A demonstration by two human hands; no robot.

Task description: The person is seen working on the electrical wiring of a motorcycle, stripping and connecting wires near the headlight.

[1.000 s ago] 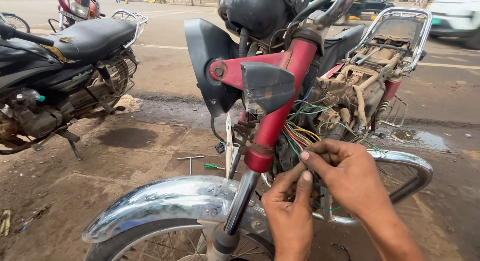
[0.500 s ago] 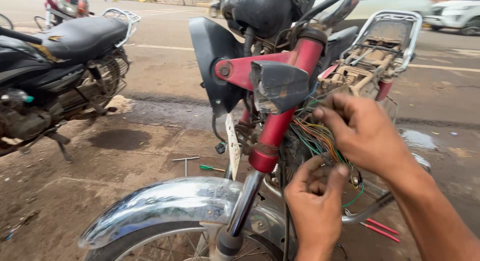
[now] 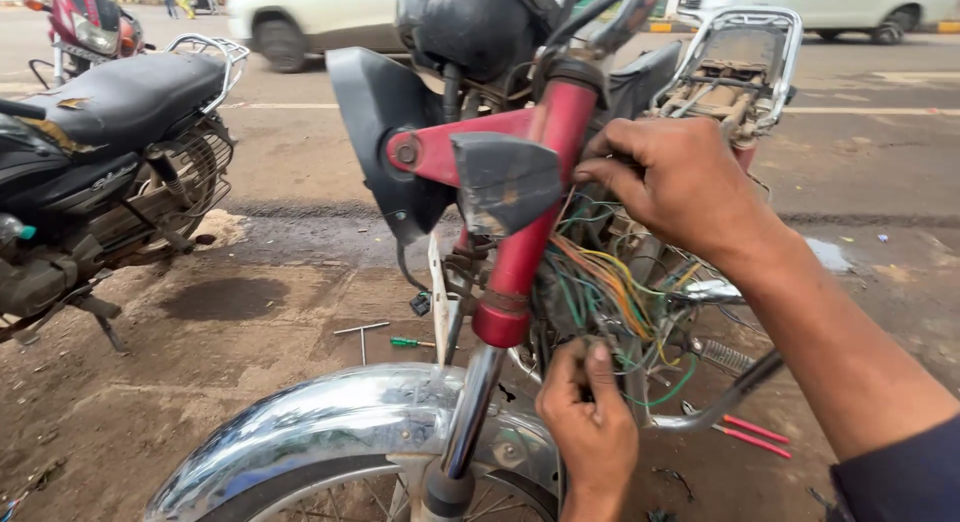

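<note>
Sorting the loom: left hand (image 3: 590,422) pinches the wire bundle (image 3: 600,282) low, right hand (image 3: 680,182) grips it above; next, careful separating

Location: roadside motorcycle repair spot, open air. I see stripped motorcycle (image 3: 520,232) on oil-stained dirt ground (image 3: 250,382), wiring harness (image 3: 600,282) exposed, seat removed. Second motorcycle (image 3: 110,172) parked at left edge of dirt. Hand tools on ground: T-handle wrench (image 3: 362,334), green screwdriver (image 3: 412,343), red-handled pliers (image 3: 752,435). Paved road (image 3: 880,132) directly behind, white cars (image 3: 300,17) passing.
</note>
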